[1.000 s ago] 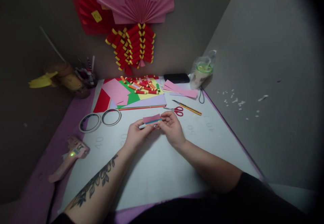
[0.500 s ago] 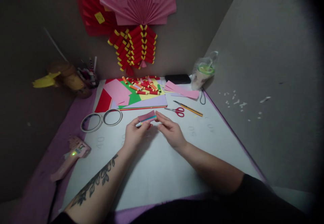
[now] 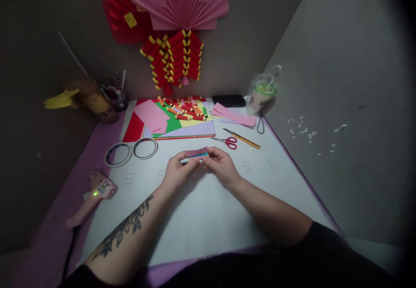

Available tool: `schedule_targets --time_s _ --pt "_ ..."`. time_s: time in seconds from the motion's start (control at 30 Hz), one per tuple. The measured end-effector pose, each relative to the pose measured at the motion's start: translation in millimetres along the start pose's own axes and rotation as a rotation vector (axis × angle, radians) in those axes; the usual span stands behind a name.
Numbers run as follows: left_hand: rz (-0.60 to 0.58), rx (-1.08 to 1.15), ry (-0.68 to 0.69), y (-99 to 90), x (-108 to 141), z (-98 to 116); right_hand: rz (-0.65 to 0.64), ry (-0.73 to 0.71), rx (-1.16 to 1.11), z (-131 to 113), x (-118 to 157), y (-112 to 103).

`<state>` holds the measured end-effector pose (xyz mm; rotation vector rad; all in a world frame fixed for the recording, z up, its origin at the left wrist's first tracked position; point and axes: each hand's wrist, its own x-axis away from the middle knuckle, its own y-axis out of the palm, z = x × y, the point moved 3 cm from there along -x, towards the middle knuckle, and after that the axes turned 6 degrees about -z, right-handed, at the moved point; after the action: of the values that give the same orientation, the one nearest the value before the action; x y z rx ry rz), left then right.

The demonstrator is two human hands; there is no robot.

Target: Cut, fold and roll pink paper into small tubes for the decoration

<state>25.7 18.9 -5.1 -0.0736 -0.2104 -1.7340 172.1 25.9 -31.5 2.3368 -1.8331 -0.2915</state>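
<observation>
Over the middle of the white mat [image 3: 208, 218], a small pink paper strip [image 3: 196, 152] is held between both hands, with a blue edge showing along its lower side. A thin stick with a pale tip [image 3: 184, 161], perhaps a pen, lies along the paper and pokes out on the left. My left hand [image 3: 177, 169] is closed on the paper and stick at the left end. At the right end, my right hand [image 3: 224, 166] pinches the paper, thumb in front and fingers behind. The fingers hide part of the stick.
Red-handled scissors [image 3: 230, 142] and a yellow cutter knife [image 3: 243, 139] lie beyond the hands. Two tape rolls [image 3: 117, 155] and a pink glue gun [image 3: 104, 187] sit left. Coloured paper [image 3: 149, 114], small paper rolls [image 3: 183, 117] and a bagged cup [image 3: 261, 95] are at the back.
My hands have shifted slightly right and down with the paper, which is now more level. My right thumb has come onto the front of the paper's right end.
</observation>
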Motion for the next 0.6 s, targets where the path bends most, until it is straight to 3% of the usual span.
schedule_targets --time_s 0.2,0.37,0.6 --pt "-0.099 0.045 0.005 2.4 0.7 -2.4 0.081 0.076 -0.036 2.8 1.4 -5.0" --pt "-0.133 0.049 -0.010 0.6 -1.2 -3.7 0.109 0.047 -0.032 2.1 1.9 -7.4" --pt "-0.080 0.018 -0.002 0.5 0.0 1.2 0.085 -0.003 0.004 -0.4 2.6 -7.0"
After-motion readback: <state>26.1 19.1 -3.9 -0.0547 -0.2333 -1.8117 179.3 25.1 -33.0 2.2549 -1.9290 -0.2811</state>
